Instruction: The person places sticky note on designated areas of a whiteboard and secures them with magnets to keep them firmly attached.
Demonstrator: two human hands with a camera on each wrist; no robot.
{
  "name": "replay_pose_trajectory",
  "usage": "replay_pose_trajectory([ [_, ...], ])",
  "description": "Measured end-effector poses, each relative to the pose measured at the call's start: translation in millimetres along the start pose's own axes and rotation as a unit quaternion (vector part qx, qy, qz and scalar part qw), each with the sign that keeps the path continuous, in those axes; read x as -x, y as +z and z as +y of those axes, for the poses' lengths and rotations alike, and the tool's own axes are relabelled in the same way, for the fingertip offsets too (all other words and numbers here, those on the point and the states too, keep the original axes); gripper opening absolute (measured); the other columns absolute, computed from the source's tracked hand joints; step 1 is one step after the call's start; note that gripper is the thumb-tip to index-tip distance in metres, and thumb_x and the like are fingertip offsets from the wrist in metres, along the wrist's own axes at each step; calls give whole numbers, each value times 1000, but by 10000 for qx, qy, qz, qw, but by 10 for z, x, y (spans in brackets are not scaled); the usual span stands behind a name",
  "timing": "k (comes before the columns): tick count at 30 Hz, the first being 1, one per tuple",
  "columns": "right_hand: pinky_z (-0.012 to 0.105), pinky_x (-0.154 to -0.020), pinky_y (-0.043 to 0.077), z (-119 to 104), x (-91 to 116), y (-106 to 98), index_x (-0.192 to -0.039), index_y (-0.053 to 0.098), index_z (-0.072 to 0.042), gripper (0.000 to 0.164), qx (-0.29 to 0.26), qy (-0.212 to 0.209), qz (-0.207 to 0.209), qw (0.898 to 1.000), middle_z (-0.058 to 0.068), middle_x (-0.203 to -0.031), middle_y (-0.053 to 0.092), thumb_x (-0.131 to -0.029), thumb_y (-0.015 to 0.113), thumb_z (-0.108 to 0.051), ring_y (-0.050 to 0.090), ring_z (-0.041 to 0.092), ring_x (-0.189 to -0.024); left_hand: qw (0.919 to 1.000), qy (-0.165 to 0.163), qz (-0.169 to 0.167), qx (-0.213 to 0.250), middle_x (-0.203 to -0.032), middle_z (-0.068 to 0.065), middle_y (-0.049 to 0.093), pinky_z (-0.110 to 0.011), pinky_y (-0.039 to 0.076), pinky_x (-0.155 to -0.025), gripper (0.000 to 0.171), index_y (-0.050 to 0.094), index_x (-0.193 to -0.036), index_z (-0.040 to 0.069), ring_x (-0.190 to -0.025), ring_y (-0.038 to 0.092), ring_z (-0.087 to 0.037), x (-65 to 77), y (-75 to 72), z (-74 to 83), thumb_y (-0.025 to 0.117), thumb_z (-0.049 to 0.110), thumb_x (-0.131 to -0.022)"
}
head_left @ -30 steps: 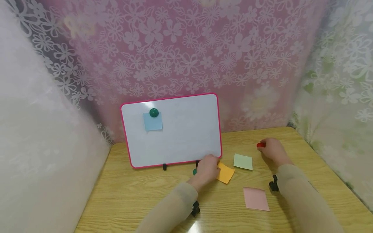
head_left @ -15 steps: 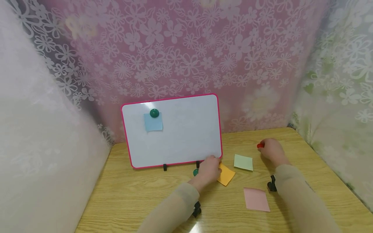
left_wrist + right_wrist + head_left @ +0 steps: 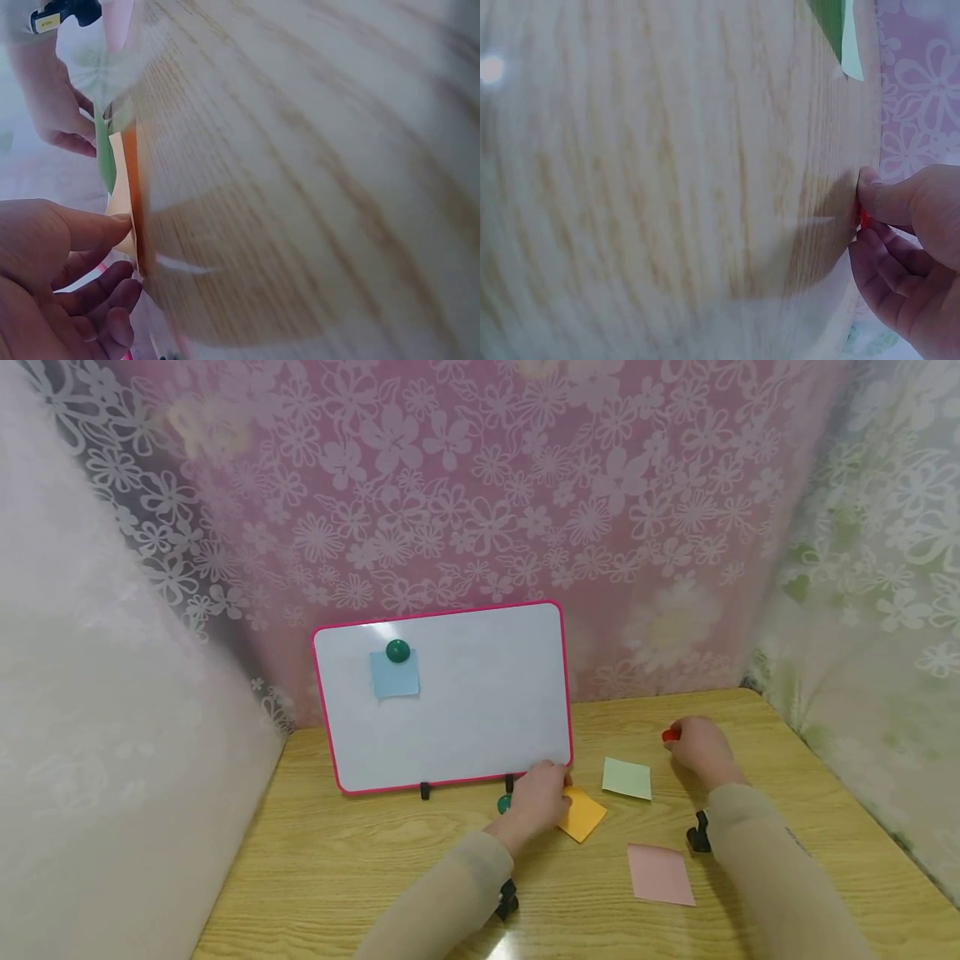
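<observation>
My left hand [image 3: 536, 797] is at the left edge of an orange sticky note [image 3: 583, 816], just below the whiteboard's lower right corner. In the left wrist view, thumb and fingertips of that hand [image 3: 67, 277] pinch the note's edge close to the tabletop. Farther right, my right hand [image 3: 702, 750] holds a small round red magnet [image 3: 670, 736] at the table surface. The right wrist view has the magnet [image 3: 865, 219] between thumb and fingers, mostly hidden by them. A green magnet [image 3: 504, 804] lies beside the left hand, partly covered by it.
The pink-framed whiteboard [image 3: 480, 710] leans at the back on small black feet. A green magnet [image 3: 397, 651] holds a blue note [image 3: 394, 677] on it. A pale green note [image 3: 627, 778] and a pink note [image 3: 661, 874] lie on the wooden table [image 3: 360, 877].
The orange note has turned and slid slightly toward the front at the left hand's fingers. Both hands stay almost where they were, with the red magnet still in the right.
</observation>
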State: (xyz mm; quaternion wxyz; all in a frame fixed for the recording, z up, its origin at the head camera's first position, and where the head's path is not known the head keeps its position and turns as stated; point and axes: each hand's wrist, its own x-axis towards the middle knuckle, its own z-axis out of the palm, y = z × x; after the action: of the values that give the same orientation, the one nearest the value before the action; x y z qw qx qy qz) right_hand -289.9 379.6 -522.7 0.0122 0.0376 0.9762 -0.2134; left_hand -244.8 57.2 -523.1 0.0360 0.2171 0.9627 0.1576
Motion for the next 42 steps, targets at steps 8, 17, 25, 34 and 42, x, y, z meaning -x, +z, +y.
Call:
replay_pose_trajectory([
  [8, 64, -89, 54, -5, 8, 1, -132, 60, 20, 45, -31, 25, 3, 10000, 40, -125, 62, -102, 70, -13, 63, 54, -107, 9987, -138, 25, 497, -90, 8, 59, -25, 49, -71, 16, 72, -102, 19, -79, 52, -10, 6, 1, -24, 84, 21, -92],
  [17, 64, -89, 54, -12, 10, -4, -131, 60, 21, 45, -33, 18, 19, 10000, 40, -123, 63, -102, 70, -12, 63, 54, -106, 9966, -187, 1, 804, -87, 9, 59, -26, 48, -71, 17, 71, -102, 19, -78, 52, -10, -7, 21, -39, 84, 17, -91],
  [25, 64, -89, 54, -42, 37, -15, -130, 60, 21, 45, -24, 2, 20, 10000, 39, -121, 64, -101, 71, -12, 64, 53, -104, 9945, -170, -52, 1030, -86, 7, 60, -25, 48, -69, 16, 73, -102, 16, -76, 53, -10, 12, -9, -46, 85, 12, -91],
  [34, 64, -89, 54, -38, 23, -16, -130, 61, 21, 44, -12, -39, 68, 10000, 39, -122, 64, -101, 70, -12, 64, 53, -105, 9925, -188, -157, 1201, -86, 7, 59, -24, 49, -70, 14, 74, -101, 15, -77, 53, -11, 15, -35, -53, 83, 9, -92],
  [42, 64, -88, 54, -74, 42, -22, -127, 62, 21, 42, 45, -27, 62, 10000, 39, -120, 64, -101, 71, -11, 64, 54, -104, 9916, -175, -137, 1275, -85, 6, 59, -22, 48, -70, 13, 75, -100, 13, -77, 52, -11, 14, -37, -71, 82, 6, -92],
])
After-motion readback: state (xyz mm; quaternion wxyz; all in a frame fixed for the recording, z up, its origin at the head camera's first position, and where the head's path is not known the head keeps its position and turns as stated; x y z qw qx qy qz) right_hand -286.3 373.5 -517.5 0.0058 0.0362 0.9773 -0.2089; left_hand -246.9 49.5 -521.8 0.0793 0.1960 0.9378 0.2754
